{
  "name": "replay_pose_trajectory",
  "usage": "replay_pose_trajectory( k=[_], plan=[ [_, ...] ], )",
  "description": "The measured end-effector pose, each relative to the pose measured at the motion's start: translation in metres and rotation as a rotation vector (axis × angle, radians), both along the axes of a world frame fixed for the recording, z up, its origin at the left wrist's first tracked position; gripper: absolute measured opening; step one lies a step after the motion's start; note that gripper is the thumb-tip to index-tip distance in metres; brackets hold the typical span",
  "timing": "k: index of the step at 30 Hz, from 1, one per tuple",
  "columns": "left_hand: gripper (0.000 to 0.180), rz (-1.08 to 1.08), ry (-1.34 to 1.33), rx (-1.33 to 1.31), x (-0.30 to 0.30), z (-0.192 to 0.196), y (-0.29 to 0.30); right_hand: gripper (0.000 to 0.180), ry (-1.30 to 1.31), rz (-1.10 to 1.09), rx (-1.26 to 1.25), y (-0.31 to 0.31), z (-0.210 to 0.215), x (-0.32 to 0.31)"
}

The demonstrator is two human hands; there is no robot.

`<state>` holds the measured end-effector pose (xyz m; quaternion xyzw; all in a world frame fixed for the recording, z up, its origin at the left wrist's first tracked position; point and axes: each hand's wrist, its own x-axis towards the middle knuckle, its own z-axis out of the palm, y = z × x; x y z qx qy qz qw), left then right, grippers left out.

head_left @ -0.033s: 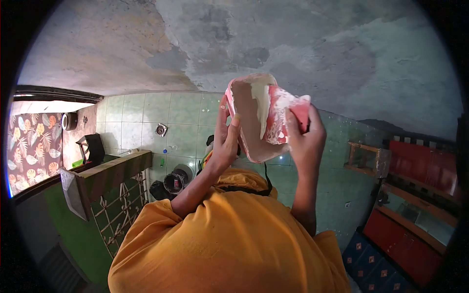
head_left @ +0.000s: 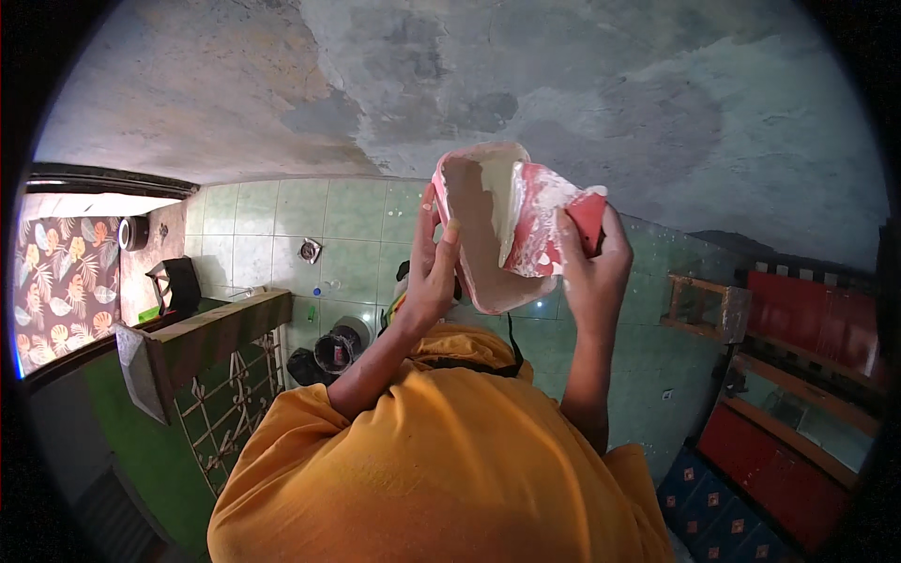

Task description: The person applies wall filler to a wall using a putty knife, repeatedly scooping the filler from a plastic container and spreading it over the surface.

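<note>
A pink rectangular tub [head_left: 476, 211], its inside coated with pale putty, is tilted in front of me with its opening facing me. My left hand [head_left: 435, 267] grips its left side, thumb over the rim and fingers behind. A red putty spreader [head_left: 542, 214], smeared with white putty, lies with its left edge inside the tub against the pale paste. The thumb of my right hand [head_left: 597, 263] presses on the spreader's face, and the fingers are behind its right end.
Ahead stands a grey, patchy plastered wall [head_left: 526, 84]. Green tiles [head_left: 352, 216] cover the floor, with a black bucket [head_left: 335, 351] and a small bottle on them. A metal railing [head_left: 235, 403] is at left, and a red cabinet [head_left: 760, 460] at right.
My right hand and the spreader have shifted slightly right and tilted a little. The tub and my left hand stay nearly in place.
</note>
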<state>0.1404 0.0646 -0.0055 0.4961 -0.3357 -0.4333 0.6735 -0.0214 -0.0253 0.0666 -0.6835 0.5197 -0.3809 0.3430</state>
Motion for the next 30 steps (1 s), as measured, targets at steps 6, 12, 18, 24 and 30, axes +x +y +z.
replay_pose_trajectory(
  k=[6, 12, 18, 24, 30],
  plan=[
    [0.063, -0.01, 0.109, 0.015, 0.015, -0.004, 0.005, 0.019, -0.43, -0.063, 0.295, -0.007, -0.021, -0.014],
    [0.061, -0.072, 0.037, 0.063, 0.041, -0.007, 0.015, 0.025, -0.708, -0.361, 0.458, -0.01, -0.053, -0.011],
    [0.061, -0.062, -0.016, 0.215, 0.076, -0.029, 0.037, 0.03, -1.061, -0.428, 0.563, -0.044, -0.181, 0.0],
    [0.056, -0.046, -0.526, 0.423, 0.103, -0.075, 0.064, 0.021, -1.039, -0.589, 0.696, -0.147, -0.336, 0.044],
    [0.055, 0.097, -0.313, 0.581, 0.11, -0.125, 0.056, 0.018, -1.028, -0.559, 0.677, -0.231, -0.349, 0.096]
  ],
)
